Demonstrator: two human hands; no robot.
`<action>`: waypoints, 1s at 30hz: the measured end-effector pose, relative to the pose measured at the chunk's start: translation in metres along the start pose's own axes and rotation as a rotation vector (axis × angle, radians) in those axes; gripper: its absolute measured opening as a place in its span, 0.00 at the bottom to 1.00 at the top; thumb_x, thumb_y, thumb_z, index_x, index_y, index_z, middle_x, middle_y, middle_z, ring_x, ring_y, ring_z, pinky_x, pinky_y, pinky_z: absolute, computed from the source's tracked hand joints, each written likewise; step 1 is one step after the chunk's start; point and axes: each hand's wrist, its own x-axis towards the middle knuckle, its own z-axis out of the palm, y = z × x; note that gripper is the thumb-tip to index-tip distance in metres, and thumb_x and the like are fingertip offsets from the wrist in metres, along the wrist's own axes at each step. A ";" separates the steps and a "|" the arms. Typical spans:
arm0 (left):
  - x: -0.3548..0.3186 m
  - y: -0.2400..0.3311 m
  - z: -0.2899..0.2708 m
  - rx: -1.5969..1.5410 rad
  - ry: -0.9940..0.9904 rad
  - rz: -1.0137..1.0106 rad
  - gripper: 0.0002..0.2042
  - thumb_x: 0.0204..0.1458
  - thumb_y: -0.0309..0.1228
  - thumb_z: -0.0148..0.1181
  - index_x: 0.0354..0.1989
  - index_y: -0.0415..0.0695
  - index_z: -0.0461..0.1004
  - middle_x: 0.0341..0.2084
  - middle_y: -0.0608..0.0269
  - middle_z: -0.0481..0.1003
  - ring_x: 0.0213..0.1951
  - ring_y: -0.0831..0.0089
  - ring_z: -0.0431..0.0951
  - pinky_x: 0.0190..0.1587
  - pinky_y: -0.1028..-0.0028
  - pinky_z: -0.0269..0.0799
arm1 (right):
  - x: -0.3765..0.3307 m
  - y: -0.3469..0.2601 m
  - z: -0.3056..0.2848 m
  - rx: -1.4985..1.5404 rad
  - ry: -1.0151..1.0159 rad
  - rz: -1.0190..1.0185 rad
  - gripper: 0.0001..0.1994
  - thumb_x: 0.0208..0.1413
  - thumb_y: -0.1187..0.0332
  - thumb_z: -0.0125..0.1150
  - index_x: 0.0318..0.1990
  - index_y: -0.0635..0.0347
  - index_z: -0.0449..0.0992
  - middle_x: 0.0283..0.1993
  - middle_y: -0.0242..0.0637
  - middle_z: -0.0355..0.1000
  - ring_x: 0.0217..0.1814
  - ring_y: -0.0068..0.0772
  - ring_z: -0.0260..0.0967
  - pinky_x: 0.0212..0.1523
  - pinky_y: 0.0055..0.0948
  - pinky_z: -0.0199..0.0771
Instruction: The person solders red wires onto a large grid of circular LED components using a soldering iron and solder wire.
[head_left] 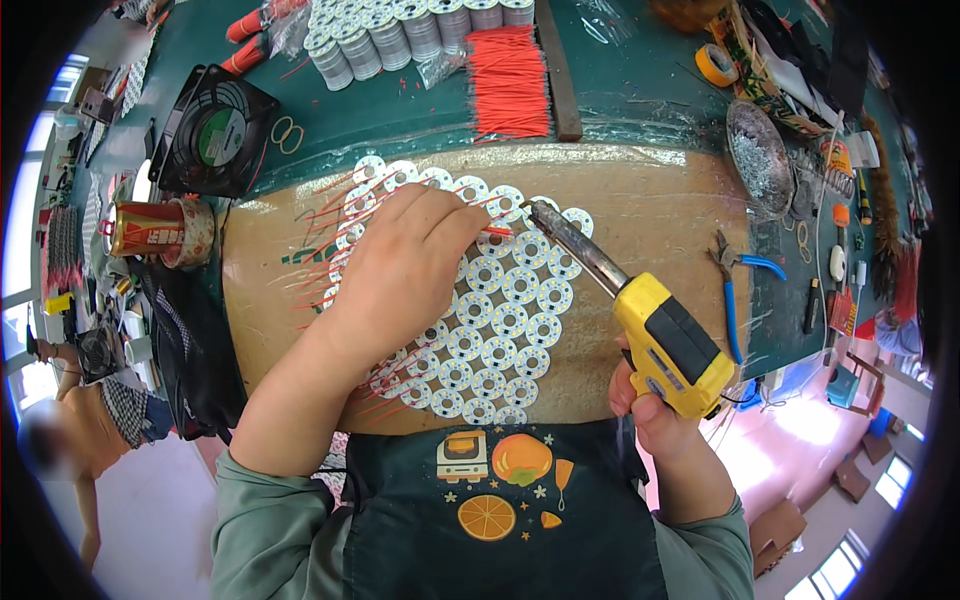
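Note:
Round white LED circuit boards [509, 319] lie in close rows on a brown work board [640, 300]. My left hand [410, 260] is over the left part of the rows, fingers pinched on a short red wire [498, 231]. My right hand [652, 412] is wrapped round the grip of a yellow and black soldering gun [672, 345]. Its dark tip reaches the upper boards, just right of the wire; whether it touches a board I cannot tell. Red wires [385, 385] stick out from boards on the left side. My left palm hides several boards.
Stacks of circuit boards [390, 45] and a bundle of red wires [508, 85] stand at the back. A black fan [215, 130] and a red-gold can [150, 229] are left. To the right are blue-handled pliers [728, 290] and a metal bowl [757, 160]. Another person [95, 430] is far left.

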 end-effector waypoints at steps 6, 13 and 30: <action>-0.001 -0.002 0.001 0.001 -0.008 0.000 0.11 0.50 0.19 0.62 0.43 0.40 0.78 0.36 0.55 0.76 0.40 0.54 0.76 0.45 0.60 0.74 | 0.005 -0.006 0.005 0.027 0.023 0.034 0.42 0.48 0.42 0.77 0.58 0.67 0.67 0.26 0.30 0.65 0.26 0.22 0.64 0.26 0.23 0.64; -0.002 -0.003 0.003 0.018 0.006 0.001 0.10 0.52 0.20 0.62 0.43 0.41 0.78 0.36 0.56 0.77 0.41 0.55 0.77 0.46 0.60 0.74 | 0.005 -0.006 0.006 0.005 0.049 0.030 0.40 0.48 0.42 0.77 0.56 0.66 0.68 0.27 0.30 0.66 0.27 0.23 0.65 0.27 0.25 0.65; -0.002 -0.001 0.003 -0.002 -0.028 -0.024 0.16 0.42 0.17 0.58 0.43 0.37 0.76 0.39 0.52 0.76 0.45 0.53 0.76 0.51 0.58 0.72 | 0.008 -0.010 0.008 0.221 0.030 0.018 0.47 0.46 0.43 0.79 0.64 0.68 0.65 0.25 0.30 0.65 0.23 0.23 0.64 0.24 0.25 0.64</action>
